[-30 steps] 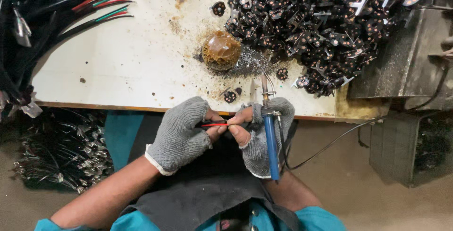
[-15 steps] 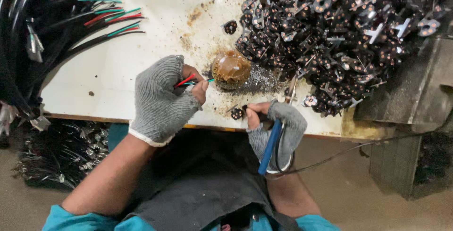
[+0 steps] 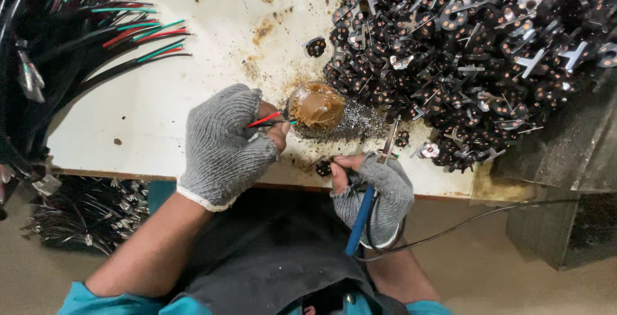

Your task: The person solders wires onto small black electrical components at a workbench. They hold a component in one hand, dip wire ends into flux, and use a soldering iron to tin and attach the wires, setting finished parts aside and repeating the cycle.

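- My left hand [image 3: 222, 144], in a grey knit glove with bare fingertips, has its grip pinched narrow on a thin bundle of red and green wires [image 3: 267, 121]; thumb and forefinger meet just behind the free ends.
- The wires' long axis runs nearly level across the bench [image 3: 128, 128], rising slightly toward the brown paste pot [image 3: 316, 108]; their stripped tips point at the pot and reach its near rim. I cannot tell whether they enter the paste.
- The paste pot, round and domed, stands on the bench near its front edge, ringed by dark crumbs and silvery flecks.
- My right hand [image 3: 376, 189], gloved the same way, lies just in front of the pot, at the bench edge. Its grip is wrapped around the blue handle of a soldering iron [image 3: 361, 215].
- The iron's long axis is steep: the handle end points back toward my body, and the metal tip points up and away, ending just right of the pot without touching it. A dark cord trails from the handle toward the right.
- My right thumb and forefinger rest on a small black round part [image 3: 323, 168], lying on the bench edge directly in front of the pot.
- A large heap of black connector parts [image 3: 475, 51] with copper dots fills the bench right of and behind the pot.
- Black cables with red and green cores [image 3: 122, 38] fan across the bench left of the pot; more bundles [image 3: 90, 215] hang below the bench edge on that side.
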Demonstrator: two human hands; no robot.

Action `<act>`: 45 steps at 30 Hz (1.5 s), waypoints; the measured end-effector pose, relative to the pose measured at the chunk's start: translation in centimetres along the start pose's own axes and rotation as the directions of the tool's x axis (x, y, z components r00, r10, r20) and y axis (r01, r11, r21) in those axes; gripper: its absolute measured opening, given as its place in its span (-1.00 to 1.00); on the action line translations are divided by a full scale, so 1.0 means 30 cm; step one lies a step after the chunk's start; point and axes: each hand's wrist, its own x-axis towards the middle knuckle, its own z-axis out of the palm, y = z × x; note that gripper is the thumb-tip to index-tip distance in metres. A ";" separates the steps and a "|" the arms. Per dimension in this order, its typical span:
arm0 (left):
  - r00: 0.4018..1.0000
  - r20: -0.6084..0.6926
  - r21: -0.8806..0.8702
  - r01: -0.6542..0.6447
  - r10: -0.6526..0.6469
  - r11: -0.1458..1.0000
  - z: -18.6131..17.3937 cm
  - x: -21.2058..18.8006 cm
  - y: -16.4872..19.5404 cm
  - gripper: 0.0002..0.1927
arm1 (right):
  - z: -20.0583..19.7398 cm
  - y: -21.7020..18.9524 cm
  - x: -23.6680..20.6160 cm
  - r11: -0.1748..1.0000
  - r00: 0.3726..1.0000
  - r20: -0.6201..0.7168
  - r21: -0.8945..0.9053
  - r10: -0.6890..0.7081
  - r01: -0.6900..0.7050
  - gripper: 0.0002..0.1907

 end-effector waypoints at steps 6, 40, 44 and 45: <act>0.998 -0.020 0.036 -0.052 0.053 0.998 0.017 -0.001 0.011 -0.86 | -0.005 0.034 0.002 0.989 0.992 0.001 0.077 -0.125 0.125 -0.77; 0.941 0.213 0.177 -0.302 0.264 0.937 0.058 -0.121 0.056 -0.79 | -0.037 0.179 -0.119 0.917 0.917 -0.011 0.021 -0.398 0.398 -0.58; 0.936 0.186 0.180 -0.330 0.298 0.927 0.068 -0.128 0.055 -0.73 | -0.047 0.191 -0.119 0.850 0.859 -0.043 0.128 -0.510 0.511 -0.78; 0.937 0.178 0.187 -0.332 0.301 0.924 0.069 -0.130 0.054 -0.73 | -0.048 0.190 -0.116 0.830 0.843 -0.069 0.150 -0.533 0.537 -0.81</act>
